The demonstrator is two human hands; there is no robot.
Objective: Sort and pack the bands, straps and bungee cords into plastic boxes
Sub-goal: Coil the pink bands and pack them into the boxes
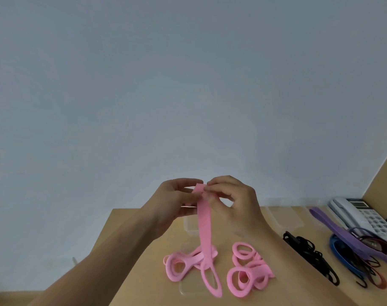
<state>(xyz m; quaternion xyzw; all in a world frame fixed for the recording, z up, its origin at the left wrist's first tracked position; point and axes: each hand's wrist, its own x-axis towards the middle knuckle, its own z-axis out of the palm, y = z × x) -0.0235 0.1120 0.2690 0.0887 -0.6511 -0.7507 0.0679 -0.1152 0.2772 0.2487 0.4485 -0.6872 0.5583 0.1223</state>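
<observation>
Pinching pink strap (204,219) at its top end: left hand (173,200) and right hand (232,202) both grip it, long axis near-vertical, looped end down on table (143,250). Clear plastic boxes (283,215) behind; contents unclear.

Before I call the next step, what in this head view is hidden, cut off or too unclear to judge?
- Clear plastic box: partly behind the right hand; contents unreadable.
- Pink strap: top end covered by the fingers of both hands; the left hand hides how it is folded.
- Purple band: runs off the right edge.
- Black cords: a tangle, count unclear.
</observation>
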